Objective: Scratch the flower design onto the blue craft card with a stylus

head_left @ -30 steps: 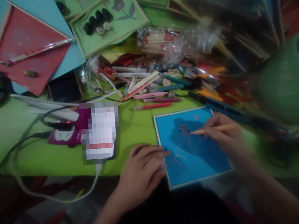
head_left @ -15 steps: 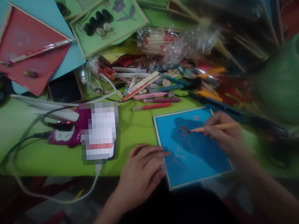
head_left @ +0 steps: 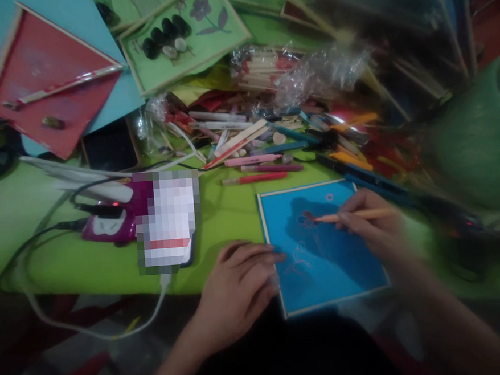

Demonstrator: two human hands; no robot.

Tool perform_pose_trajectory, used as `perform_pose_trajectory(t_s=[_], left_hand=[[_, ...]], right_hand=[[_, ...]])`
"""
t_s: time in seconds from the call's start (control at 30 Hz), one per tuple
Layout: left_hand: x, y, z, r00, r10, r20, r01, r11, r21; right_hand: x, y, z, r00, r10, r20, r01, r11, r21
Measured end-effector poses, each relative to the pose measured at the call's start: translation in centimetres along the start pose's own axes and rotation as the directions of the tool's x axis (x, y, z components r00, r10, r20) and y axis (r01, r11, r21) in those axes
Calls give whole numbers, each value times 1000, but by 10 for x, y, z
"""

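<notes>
Nearest in, the left hand [head_left: 242, 285] lies at the left edge of the blue panel [head_left: 334, 290], its fingers over the pale wooden border; whether the thumb clamps the panel from below, I cannot tell. The panel itself sits at the near edge of the green tabletop [head_left: 221, 212], right of centre, between the two hands. Over on the right side, the right hand [head_left: 366, 219] has an orange pencil [head_left: 327, 218] pinched between thumb and fingers, its tip at the outlined flower [head_left: 307, 219], part of it dark-filled; whether it touches, the blur hides. A second, fainter outline lies lower left, near the left fingertips.

Left of the panel we have a phone [head_left: 168, 216], its screen pixelated, a white cable [head_left: 164, 280] in its near end, and the purple power strip [head_left: 107, 229] just beside it. Beyond the panel, a red pen [head_left: 255, 178], a purple pen [head_left: 272, 167] and a pink highlighter [head_left: 252, 160] lie before a jumble of pens and sticks. Farther back: crinkled clear plastic [head_left: 302, 81], a red panel [head_left: 65, 57] at left, and a green panel [head_left: 200, 48] carrying black and pale stones beside a flower picture.
</notes>
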State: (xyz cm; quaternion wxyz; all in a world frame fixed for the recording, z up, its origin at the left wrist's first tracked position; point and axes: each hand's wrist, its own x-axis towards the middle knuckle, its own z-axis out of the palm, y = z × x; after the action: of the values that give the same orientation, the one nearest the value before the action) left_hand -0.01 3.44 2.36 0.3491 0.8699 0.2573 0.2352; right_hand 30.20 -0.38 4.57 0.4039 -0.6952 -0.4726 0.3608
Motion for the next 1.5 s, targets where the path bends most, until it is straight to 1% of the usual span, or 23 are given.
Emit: perform_pose_trajectory(t_s=[0.2,0.53,0.6,0.7,0.77,0.9,1.07,1.3,1.5], left_hand=[[1,0,-2,1000,6,10,-6,1000,8],[2,0,-2,1000,16,1,-16,1000,12],[2,1,-2,1000,18,-6,-18,1000,9],[1,0,-2,1000,4,12,-4,1000,13],[1,0,-2,1000,-2,20,2,1000,15],[0,0,-1,1000,3,-4,-3,1000,3],[1,0,-1,1000,-1,11,1,1000,11],[0,0,-1,1000,-4,-3,4,1000,2],[1,0,0,1000,6,-2,-6,1000,1]], right_hand=[[-1,-2,0,1000,11,9,-11,1000,-6],[2,3,-1,998,-31,-54,30,999,-33],[1,3,-1,997,-26,-68,23,999,-34],[1,3,-1,997,-11,-76,9,999,-31],[1,2,-1,997,-9,-74,7,1000,-28],[-1,1,-1,998,15,-66,-18,999,-48],[-2,-1,-1,999,25,-42,-26,1000,-16],[-4,-5,1,998,60,-21,-59,998,12],[-3,-8,3,999,44,-7,-44,998,45]])
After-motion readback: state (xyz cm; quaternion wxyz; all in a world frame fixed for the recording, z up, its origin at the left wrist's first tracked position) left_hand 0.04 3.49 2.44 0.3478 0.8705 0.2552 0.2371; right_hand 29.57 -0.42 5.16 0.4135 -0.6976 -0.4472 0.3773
